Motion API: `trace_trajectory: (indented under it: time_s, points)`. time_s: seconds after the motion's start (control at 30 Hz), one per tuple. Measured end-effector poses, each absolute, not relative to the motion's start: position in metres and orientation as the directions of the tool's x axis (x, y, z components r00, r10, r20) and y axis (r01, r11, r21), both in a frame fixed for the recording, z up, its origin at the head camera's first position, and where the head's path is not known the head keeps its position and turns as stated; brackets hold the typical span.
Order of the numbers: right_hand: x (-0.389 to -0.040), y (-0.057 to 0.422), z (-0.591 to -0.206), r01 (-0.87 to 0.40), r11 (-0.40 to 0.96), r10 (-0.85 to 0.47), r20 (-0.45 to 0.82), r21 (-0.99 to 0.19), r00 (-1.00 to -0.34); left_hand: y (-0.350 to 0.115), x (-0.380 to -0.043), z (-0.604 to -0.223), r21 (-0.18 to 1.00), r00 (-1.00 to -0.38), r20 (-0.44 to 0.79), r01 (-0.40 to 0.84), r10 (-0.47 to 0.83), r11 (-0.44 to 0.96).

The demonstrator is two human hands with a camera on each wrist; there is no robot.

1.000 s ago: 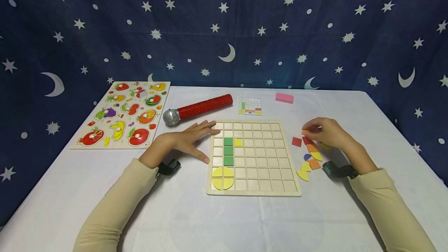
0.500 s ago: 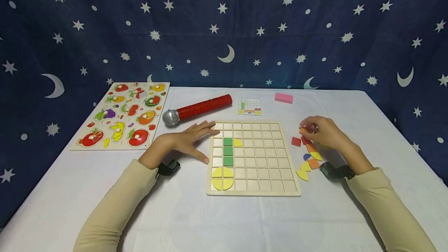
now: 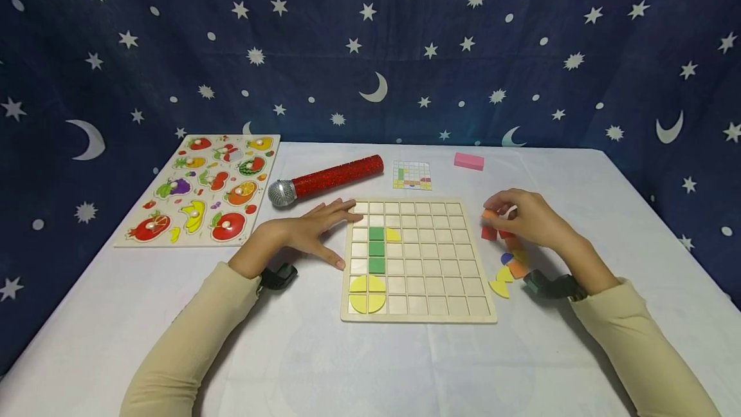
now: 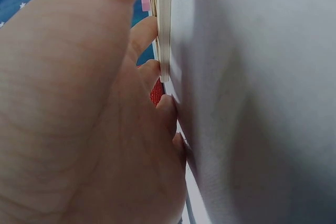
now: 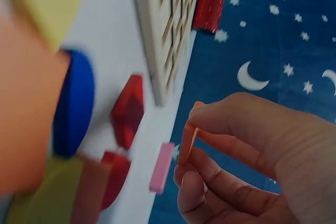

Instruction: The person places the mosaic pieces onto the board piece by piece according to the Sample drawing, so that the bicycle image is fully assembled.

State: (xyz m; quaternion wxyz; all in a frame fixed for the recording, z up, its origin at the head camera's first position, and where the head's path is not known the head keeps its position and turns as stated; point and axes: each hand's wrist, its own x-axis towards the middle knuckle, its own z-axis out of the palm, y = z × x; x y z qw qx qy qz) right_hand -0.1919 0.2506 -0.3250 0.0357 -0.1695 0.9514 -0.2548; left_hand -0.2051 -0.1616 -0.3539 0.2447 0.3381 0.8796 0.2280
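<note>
Spread fingers of my left hand [image 3: 315,231] rest along the left edge of a wooden grid board [image 3: 437,267]. On the board lie a column of green square tiles [image 3: 377,249], a yellow quarter-circle [image 3: 393,235] beside the top one, and a full circle of yellow quarter pieces [image 3: 359,303] in the near left corner. Right of the board, my right hand [image 3: 529,214] pinches an orange tile [image 5: 188,139] between thumb and fingers, above the table. Below it are a red square tile [image 5: 127,111], a blue half-round piece [image 3: 506,259] and yellow quarter-circles [image 3: 499,289].
A small pattern card [image 3: 412,176] lies behind the board, with a pink block [image 3: 469,161] to its right. A red toy microphone [image 3: 338,174] and a fruit knob puzzle [image 3: 124,237] lie at the back left. A starry curtain [image 3: 370,31] hangs behind the table.
My right hand has moved left toward the board with the orange tile, from over the loose pieces to over the red square. My left hand keeps its place at the board's edge.
</note>
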Motion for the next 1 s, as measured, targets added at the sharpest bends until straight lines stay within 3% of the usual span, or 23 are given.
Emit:
trace_trajectory:
  time_s: [0.53,1.0]
  points:
    - [-0.165,0.21,-0.313,-0.508,0.717,-0.515,0.13,-0.477,-0.848,-0.163,-0.206,-0.354,0.574,-0.645,-0.263,0.493,0.718,0.653]
    - [-0.141,0.175,-0.327,-0.576,0.679,-0.635,0.03,-0.454,-0.772,-0.161,-0.205,-0.354,0.571,-0.648,-0.278,0.481,0.709,0.665]
